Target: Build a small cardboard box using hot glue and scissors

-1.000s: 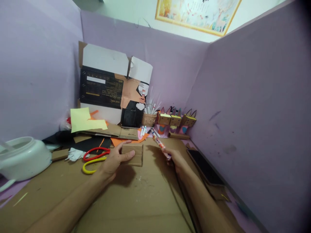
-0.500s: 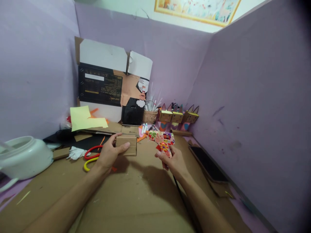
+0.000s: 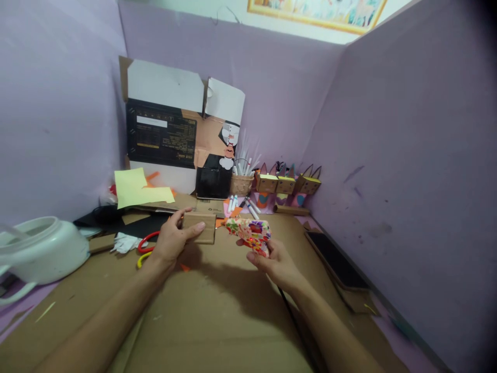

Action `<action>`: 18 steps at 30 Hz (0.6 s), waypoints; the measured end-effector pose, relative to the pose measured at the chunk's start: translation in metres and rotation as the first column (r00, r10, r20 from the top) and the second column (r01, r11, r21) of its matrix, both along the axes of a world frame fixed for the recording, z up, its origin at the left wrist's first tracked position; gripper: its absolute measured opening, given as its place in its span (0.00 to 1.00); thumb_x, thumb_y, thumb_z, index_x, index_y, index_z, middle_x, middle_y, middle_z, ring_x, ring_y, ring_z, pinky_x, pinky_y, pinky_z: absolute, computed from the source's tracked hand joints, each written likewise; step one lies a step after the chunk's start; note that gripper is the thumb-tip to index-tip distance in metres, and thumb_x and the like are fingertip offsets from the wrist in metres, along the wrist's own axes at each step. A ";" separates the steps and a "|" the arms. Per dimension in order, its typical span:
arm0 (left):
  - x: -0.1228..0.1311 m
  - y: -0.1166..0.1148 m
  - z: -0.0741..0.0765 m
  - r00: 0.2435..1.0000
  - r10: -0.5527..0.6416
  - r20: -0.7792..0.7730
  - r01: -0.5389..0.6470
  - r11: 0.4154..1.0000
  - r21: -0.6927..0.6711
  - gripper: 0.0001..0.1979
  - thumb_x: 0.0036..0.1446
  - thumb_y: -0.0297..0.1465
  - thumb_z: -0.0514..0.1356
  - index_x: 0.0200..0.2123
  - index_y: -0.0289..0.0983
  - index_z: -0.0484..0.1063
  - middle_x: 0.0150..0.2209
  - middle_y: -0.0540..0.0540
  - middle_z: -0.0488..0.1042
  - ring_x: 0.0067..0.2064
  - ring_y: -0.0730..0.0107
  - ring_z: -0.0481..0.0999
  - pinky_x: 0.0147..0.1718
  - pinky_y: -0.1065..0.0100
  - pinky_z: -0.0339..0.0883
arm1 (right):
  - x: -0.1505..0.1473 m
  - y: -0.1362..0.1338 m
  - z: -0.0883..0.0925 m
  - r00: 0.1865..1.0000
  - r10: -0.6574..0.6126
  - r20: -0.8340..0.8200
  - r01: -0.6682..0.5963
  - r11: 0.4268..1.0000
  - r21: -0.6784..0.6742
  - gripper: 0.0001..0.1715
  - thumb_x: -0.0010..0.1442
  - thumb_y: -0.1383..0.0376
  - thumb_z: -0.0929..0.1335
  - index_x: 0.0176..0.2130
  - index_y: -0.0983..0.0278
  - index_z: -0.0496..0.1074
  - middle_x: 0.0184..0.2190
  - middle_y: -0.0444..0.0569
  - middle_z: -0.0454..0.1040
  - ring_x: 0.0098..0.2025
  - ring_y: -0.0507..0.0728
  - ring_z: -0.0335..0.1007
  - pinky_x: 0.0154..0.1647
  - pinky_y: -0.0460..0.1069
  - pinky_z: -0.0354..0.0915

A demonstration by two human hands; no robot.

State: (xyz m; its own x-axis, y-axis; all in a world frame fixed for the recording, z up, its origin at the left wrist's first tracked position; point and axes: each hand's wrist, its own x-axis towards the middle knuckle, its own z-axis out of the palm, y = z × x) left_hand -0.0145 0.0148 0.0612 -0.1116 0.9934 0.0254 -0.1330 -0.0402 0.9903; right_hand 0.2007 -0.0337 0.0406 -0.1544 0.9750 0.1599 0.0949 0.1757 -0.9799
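Observation:
A small brown cardboard box (image 3: pixel 205 229) is held up by my left hand (image 3: pixel 173 239), with the thumb on its near face and the other fingers partly hidden behind it. My right hand (image 3: pixel 275 264) is closed around the handle of a flower-patterned glue gun (image 3: pixel 250 231). The gun's nozzle points left and is close to the box's right edge; whether it touches cannot be told. A black cord runs from below my right hand toward the front edge of the view.
Scissors (image 3: pixel 145 257) with red and yellow handles lie behind my left wrist. A white pot (image 3: pixel 48 254) stands at the left. Further back are yellow paper (image 3: pixel 132 189), a marker basket (image 3: pixel 242 185) and cardboard animal figures (image 3: pixel 286 185). A dark phone (image 3: pixel 337 259) lies at the right.
The glue gun has moved left and slightly down, so its nozzle is now near the box. My left hand and the box have shifted slightly left and up.

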 end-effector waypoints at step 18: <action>-0.001 0.001 -0.006 0.999 -0.046 -0.008 0.046 0.999 0.005 0.35 0.34 0.33 0.71 0.49 0.36 0.67 0.41 0.43 0.75 0.36 0.64 0.76 0.33 0.67 0.70 | -0.004 -0.001 -0.003 0.999 0.016 -0.030 -0.017 0.999 -0.042 0.11 0.43 0.61 0.71 0.29 0.64 0.71 0.22 0.41 0.65 0.22 0.49 0.55 0.23 0.45 0.53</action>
State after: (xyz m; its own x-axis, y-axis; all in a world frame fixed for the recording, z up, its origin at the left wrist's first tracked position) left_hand -0.0151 0.0159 0.0556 -0.0654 0.9974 0.0313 -0.1268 -0.0394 0.9911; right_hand 0.1968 -0.0348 0.0372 -0.1661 0.9783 0.1235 0.0635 0.1356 -0.9887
